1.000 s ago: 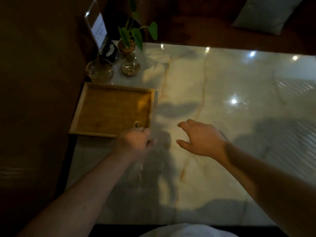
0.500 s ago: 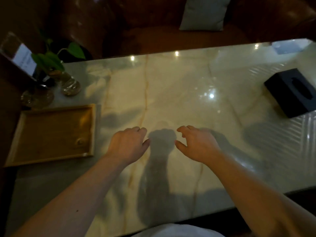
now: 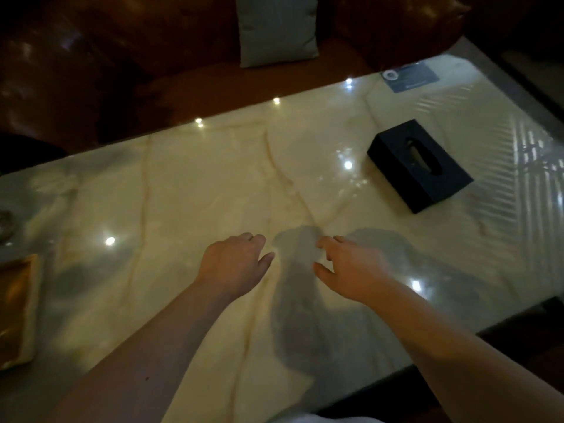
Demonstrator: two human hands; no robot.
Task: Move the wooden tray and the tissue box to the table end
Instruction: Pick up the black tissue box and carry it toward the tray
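glossy marble table [image 3: 189,190], black tissue box [image 3: 419,166] right, wooden tray [image 3: 16,309] left edge, card [image 3: 409,76] far corner

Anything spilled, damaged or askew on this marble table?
No spill or damage shows. The black tissue box sits diagonal to the table edges, and the wooden tray lies far left, partly out of frame.

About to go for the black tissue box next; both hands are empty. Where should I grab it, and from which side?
Take the tissue box across its two long side walls, coming down from above with the right hand, which is nearer. It lies flat and skewed on the marble table, with open surface all round. Keep fingers off the slot on top; a pinch across the narrow width probably holds best.
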